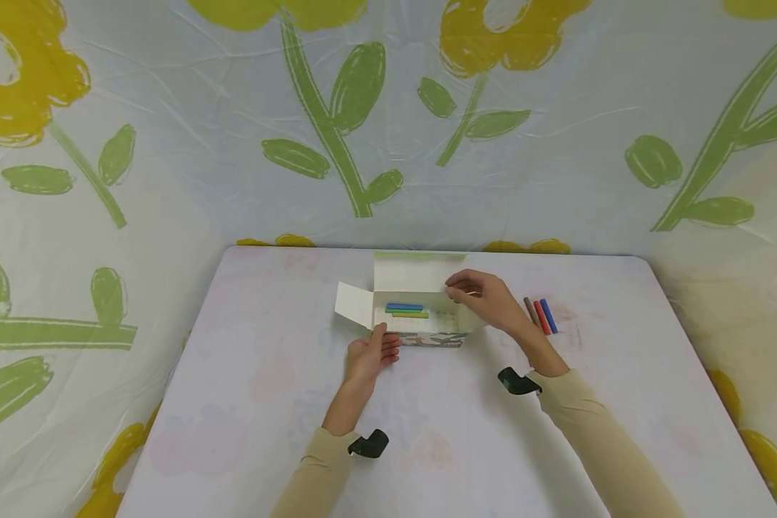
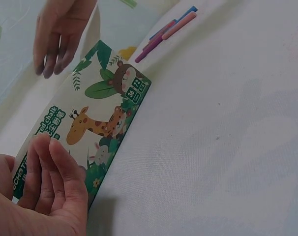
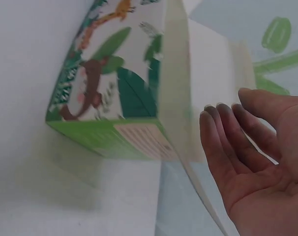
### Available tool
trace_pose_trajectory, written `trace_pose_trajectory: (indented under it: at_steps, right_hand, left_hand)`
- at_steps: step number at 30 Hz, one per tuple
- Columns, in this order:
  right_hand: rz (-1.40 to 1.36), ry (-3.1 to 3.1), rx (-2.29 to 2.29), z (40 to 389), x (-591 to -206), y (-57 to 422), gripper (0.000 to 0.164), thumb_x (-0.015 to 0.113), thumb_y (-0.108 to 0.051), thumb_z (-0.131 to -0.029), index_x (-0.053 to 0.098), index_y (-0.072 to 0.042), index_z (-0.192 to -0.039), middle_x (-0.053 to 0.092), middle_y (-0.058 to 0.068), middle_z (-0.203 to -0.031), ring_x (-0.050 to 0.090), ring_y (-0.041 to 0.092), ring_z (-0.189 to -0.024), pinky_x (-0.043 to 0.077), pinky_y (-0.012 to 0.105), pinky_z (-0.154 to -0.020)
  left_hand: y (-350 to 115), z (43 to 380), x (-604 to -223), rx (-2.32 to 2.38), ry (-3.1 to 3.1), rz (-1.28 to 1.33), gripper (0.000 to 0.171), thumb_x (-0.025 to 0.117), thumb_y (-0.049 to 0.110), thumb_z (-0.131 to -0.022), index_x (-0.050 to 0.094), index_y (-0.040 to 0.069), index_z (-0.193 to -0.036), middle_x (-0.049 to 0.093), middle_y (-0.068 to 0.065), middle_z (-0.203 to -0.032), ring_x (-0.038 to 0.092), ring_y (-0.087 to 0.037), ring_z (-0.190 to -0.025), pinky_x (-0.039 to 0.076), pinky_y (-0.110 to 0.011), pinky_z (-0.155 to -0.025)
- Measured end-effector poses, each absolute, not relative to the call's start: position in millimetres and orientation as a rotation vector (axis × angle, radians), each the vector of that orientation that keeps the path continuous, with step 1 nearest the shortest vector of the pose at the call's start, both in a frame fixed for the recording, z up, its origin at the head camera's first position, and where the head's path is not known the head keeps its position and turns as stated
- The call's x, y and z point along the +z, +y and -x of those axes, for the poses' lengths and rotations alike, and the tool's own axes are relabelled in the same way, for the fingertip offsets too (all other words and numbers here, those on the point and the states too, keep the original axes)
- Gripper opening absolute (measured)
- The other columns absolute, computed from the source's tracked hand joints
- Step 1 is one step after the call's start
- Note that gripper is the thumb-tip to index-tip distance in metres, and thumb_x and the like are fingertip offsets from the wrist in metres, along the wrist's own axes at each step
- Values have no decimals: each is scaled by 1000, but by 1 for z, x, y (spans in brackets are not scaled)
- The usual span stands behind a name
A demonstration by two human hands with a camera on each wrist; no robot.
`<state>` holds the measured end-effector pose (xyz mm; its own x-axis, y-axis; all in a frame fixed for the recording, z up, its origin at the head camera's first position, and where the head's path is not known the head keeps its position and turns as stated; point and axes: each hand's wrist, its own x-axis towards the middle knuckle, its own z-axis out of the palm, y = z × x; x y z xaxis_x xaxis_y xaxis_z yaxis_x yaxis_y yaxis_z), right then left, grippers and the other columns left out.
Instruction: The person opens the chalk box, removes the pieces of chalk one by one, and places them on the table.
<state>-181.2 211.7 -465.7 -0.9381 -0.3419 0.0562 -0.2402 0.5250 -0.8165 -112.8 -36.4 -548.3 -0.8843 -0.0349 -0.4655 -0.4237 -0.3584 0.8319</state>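
An open chalk box [image 1: 430, 340] with printed animals stands on the table, its white lid [image 1: 414, 275] raised at the back. Blue [image 1: 404, 306] and yellow [image 1: 411, 315] chalk sticks lie inside, with a green one between them. My left hand [image 1: 366, 354] holds the box near its front left corner, thumb up at the rim, fingers along the printed front [image 2: 92, 125]. Over the right end, my right hand [image 1: 488, 298] hovers by the right side flap [image 3: 200, 182], fingers loosely bent with dusty tips. No chalk shows between its fingers.
Right of the box, brown [image 1: 531, 311], red [image 1: 542, 317] and blue [image 1: 549, 316] chalk sticks lie side by side on the white table [image 1: 265, 403]. A left flap [image 1: 355, 305] sticks out from the box. Flower-printed cloth [image 1: 220, 144] hangs behind the table.
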Motion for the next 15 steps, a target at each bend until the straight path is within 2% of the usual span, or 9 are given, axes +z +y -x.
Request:
trace_pose_trajectory:
  at_steps: [5,15]
  right_hand:
    - [600,2636,-1369,181,-480,195,24,69,-10,-99,68,6,-118,72,15,-108,69,31,-102,57,49,-94]
    - [740,2643,-1197,183,-498,171,20,69,-1,-96,67,9,-114,72,18,-104,69,32,-97,58,48,-89]
  left_hand:
    - [-36,113,-548,2324,1613,610,43,61,31,-104,71,-10,-100,73,-7,-82,65,-10,-69,59,-24,-69]
    - [-36,113,-546,2333,1581,610,43,59,30,-104,72,-10,-100,74,-5,-81,65,-9,-69,60,-25,-69]
